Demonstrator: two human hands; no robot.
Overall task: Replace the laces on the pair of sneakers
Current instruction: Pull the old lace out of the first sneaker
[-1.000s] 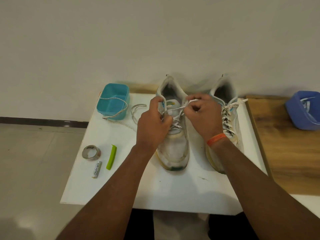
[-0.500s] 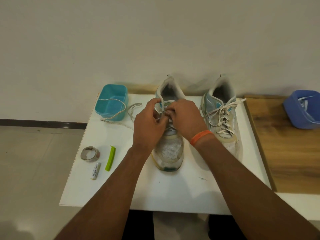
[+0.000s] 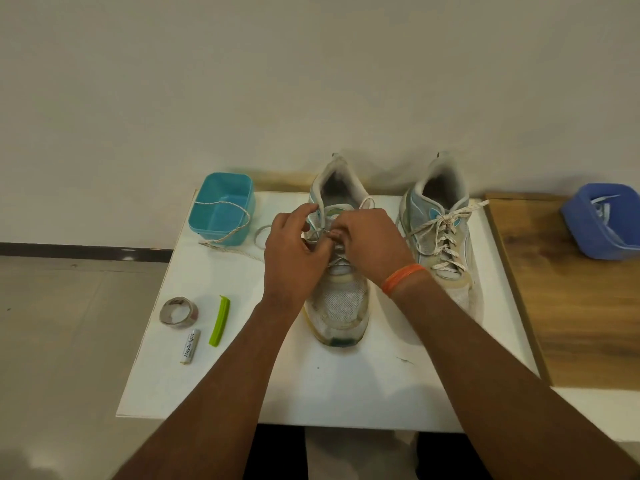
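Note:
Two worn white sneakers stand toes toward me on the white board point(image 3: 346, 386). Over the left sneaker point(image 3: 341, 306), my left hand point(image 3: 294, 251) and my right hand point(image 3: 370, 242) meet at its upper eyelets, and both pinch its grey-white lace point(image 3: 337, 259). One lace end point(image 3: 366, 201) sticks out behind my right hand. The right sneaker point(image 3: 440, 237) is laced with a speckled white lace point(image 3: 441, 233), untied at the top. Another speckled lace point(image 3: 225, 233) drapes over the teal tub point(image 3: 221, 206) and onto the board.
A tape roll point(image 3: 179, 311), a green clip point(image 3: 219, 321) and a battery point(image 3: 190, 346) lie at the board's left front. A blue tub point(image 3: 604, 220) with something white inside sits on the wooden surface point(image 3: 571, 306) to the right. The wall stands close behind the sneakers.
My hands came together from a spread pull on the lace ends and now work close over the left sneaker's tongue. The right sneaker, earlier partly covered by my right hand, shows fully.

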